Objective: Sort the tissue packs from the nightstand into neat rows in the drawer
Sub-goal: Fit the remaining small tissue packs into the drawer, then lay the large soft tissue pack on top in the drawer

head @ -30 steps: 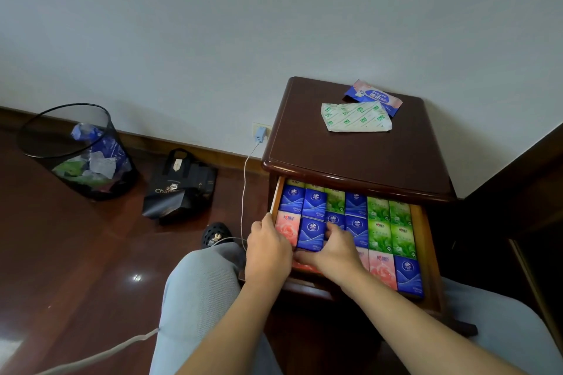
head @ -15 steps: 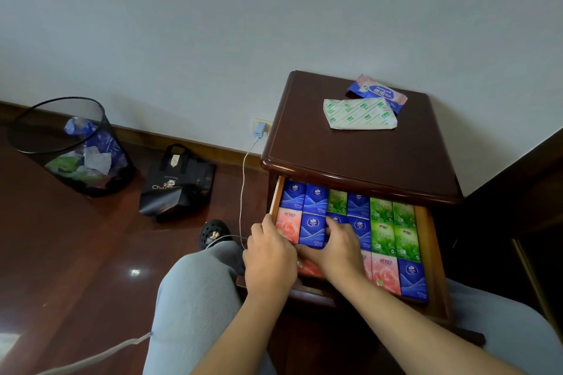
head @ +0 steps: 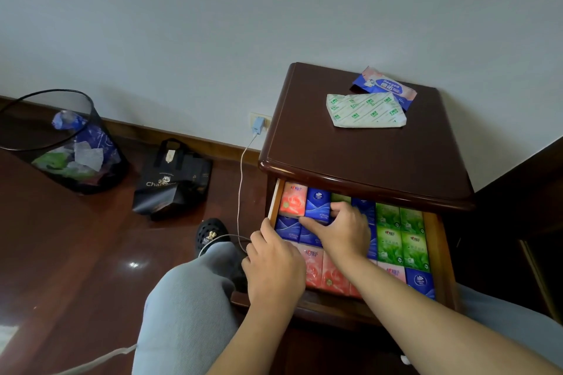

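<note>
black bag (head: 172,183) on floor, well left of the fingers (head: 338,210): "cha…", rest hidden. blue/pink wipes pack (head: 387,88) on surface beyond them: "deeyeo", "10".

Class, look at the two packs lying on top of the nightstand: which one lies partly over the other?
The white pack with green print lies on top; its far right corner covers part of the blue-and-pink pack, which sits nearer the wall.
</note>
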Available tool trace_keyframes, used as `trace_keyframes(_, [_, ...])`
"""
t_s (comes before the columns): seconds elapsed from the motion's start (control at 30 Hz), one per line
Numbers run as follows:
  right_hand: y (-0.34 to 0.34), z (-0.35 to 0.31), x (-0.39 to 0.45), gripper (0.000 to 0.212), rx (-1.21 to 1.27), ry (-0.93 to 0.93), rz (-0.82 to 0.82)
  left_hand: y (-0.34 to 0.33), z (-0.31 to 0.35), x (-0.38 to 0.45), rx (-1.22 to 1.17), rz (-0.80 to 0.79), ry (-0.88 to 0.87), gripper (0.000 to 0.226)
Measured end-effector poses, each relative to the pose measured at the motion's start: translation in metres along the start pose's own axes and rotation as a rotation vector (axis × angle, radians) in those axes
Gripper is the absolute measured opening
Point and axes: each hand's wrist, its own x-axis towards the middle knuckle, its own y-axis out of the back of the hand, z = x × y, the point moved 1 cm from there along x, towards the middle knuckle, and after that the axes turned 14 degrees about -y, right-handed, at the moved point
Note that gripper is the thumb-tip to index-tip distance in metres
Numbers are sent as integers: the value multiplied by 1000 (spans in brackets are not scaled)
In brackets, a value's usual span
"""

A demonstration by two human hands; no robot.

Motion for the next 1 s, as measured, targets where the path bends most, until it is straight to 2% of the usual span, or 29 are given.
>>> trace_keyframes(0.33, [-11, -15, 20, 65, -16, -45, 37, -6, 2, 6, 24, 17, 22, 60])
trace_keyframes(0.43, [-8, -15, 14, 76, -80, -71, 28, -5, 4, 5, 19, 30, 27, 63])
trace_keyframes(0.53, [1, -15, 3, 92, -117, -162, 12, 2, 11, 6, -25, 118, -21, 63])
trace_keyframes(0.6, [14, -8, -4, 82, -101, -199, -48, 11, 19, 13, -47, 208, -108, 61])
trace_keyframes(0.67, [31, 5, -7, 54, -55, -122, -121, 19, 33, 27, -64, 288, -208, 58])
trace_keyframes(0.73, [55, 17, -2, 59, 61, 33, -134, 25, 51, 45, -49, 332, -338, 52])
trace_keyframes(0.83, [95, 26, 27, 53, 184, 255, -6, 31, 83, 79, -80, 310, -509, 45])
trace_keyframes(0.93, [127, 23, 74, 15, 149, 348, 189, 30, 111, 113, -103, 254, -594, 51])
trace_keyframes(0.97, [133, 23, 90, 18, 84, 320, 194, 26, 118, 124, -58, 219, -584, 55])
trace_keyframes(1.0, [135, 25, 106, 36, 1, 268, 142, 21, 124, 136, 4, 159, -543, 60])
